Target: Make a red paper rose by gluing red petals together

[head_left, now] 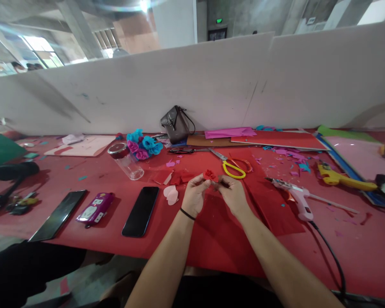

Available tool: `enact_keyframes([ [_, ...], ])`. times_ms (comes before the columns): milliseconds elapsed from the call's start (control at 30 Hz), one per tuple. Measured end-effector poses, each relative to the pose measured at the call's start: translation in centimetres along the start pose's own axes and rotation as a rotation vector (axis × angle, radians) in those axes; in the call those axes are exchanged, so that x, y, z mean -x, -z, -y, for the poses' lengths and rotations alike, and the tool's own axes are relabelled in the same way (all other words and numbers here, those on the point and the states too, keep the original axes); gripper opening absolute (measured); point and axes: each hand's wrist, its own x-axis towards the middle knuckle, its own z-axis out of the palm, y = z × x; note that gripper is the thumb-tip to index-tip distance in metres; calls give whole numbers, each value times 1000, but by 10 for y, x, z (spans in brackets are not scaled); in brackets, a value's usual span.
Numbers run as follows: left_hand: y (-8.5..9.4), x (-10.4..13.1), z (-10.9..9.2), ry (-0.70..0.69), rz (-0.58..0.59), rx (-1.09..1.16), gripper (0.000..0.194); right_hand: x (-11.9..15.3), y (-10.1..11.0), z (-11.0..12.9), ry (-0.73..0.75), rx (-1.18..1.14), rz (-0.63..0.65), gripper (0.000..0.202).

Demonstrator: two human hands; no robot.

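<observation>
A small red paper flower [209, 174] is pinched between the thumb and fingers of my left hand [194, 196], which has a dark band at the wrist. From the other side, the closed fingertips of my right hand [233, 194] meet the flower's lower edge; its base is hidden by the fingers. Just beyond my hands lie yellow-handled scissors [233, 169] and scraps of red crepe paper [181, 177]. Pale pink paper petals [171, 194] rest left of my left hand. A larger red crepe sheet [276, 214] spreads beneath and right of my right forearm.
A white glue gun [300, 197] with a cord lies right, a yellow one [346, 177] farther out. Leftward are a black phone [140, 211], purple case [95, 209], clear jar [128, 164] and blue-and-pink paper flowers [144, 144]. A dark pouch [176, 125] stands against the white partition [141, 85].
</observation>
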Motion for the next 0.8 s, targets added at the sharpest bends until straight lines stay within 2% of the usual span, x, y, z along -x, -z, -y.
enact_keyframes([
  [167,2,-4,4,-54,-56,0,18,3,-1,6,84,26,-112,9],
  [233,3,-5,6,-53,-83,-8,19,5,-1,9,84,-14,-112,8],
  [400,5,-7,8,-61,-91,-21,22,6,-3,14,23,-196,-37,13],
  [667,2,-4,5,-62,-51,-94,17,4,2,15,-156,-465,-20,21],
  [800,3,-3,5,-82,-39,-161,16,3,4,17,-213,-507,-28,20],
])
